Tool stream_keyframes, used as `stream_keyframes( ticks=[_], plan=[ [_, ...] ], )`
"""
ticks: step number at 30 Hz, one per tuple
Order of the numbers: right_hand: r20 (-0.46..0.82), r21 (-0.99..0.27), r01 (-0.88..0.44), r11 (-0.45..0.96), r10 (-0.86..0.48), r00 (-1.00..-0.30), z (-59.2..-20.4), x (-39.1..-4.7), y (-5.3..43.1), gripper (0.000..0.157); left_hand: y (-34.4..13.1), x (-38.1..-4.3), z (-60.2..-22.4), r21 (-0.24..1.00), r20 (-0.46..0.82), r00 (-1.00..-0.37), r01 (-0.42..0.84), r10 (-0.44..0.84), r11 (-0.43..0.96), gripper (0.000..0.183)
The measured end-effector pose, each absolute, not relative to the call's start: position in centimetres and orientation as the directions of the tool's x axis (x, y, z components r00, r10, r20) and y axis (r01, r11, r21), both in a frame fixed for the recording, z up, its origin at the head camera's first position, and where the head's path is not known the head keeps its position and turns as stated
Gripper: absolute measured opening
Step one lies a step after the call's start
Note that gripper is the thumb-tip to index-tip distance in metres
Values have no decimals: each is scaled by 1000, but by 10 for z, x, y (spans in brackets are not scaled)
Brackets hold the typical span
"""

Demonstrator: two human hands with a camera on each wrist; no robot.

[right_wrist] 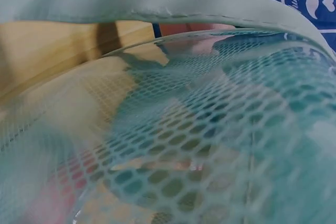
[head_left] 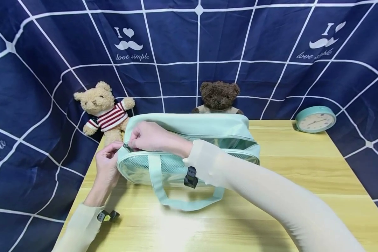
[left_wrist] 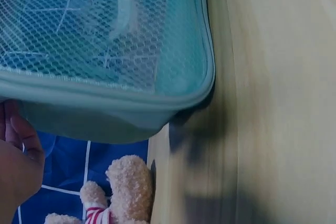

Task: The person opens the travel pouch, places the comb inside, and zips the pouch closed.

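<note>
A mint-green zip bag with clear and mesh panels lies on the table, its top gaping along the zipper. At its left end my right hand pinches the small dark zipper pull. My left hand grips the bag's left corner right beside that pull, thumb and fingers curled at the edge. In the left wrist view the left hand is partly cut off below the bag's rim. Mesh fills most of the right wrist view. One carry handle droops over the bag's front onto the table.
Behind the bag's left end sits a tan teddy bear in a striped sweater. A dark brown bear is partly hidden behind the bag. Toward the right back edge stands a green round clock. A blue gridded cloth hangs around the wooden table.
</note>
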State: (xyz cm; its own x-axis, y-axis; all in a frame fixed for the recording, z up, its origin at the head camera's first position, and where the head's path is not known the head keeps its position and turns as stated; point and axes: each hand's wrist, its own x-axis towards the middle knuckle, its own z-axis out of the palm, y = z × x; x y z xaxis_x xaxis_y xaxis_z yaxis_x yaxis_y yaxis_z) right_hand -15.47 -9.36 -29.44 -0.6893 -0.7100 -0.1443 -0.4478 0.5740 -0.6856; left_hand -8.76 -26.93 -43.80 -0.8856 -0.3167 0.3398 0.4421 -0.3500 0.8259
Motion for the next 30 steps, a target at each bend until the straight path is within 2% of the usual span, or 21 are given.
stream_keyframes(
  ticks=[3, 7, 9, 13, 23, 30],
  plan=[
    [-165, -734, -366, 571, -674, -720, -292, -153, -94, 28, -270, -87, -439, 819, 386, -870, 476, -308, -319, 35],
    [-206, -843, -184, 506, -618, -759, -285, -150, -91, 34, -274, -87, -440, 815, 466, -836, 533, -290, -226, 30],
    [-201, -873, -144, 466, -612, -765, -280, -149, -87, 34, -275, -87, -440, 812, 493, -824, 551, -280, -192, 27],
    [-159, -892, -157, 424, -619, -769, -267, -149, -74, 33, -276, -89, -439, 799, 517, -814, 570, -265, -192, 21],
    [-125, -920, -140, 365, -613, -780, -241, -150, -31, 32, -274, -91, -438, 790, 516, -810, 576, -279, -210, 20],
    [-108, -917, -156, 367, -605, -789, -235, -153, 3, 20, -274, -89, -437, 807, 485, -827, 549, -285, -218, 4]
  ],
)
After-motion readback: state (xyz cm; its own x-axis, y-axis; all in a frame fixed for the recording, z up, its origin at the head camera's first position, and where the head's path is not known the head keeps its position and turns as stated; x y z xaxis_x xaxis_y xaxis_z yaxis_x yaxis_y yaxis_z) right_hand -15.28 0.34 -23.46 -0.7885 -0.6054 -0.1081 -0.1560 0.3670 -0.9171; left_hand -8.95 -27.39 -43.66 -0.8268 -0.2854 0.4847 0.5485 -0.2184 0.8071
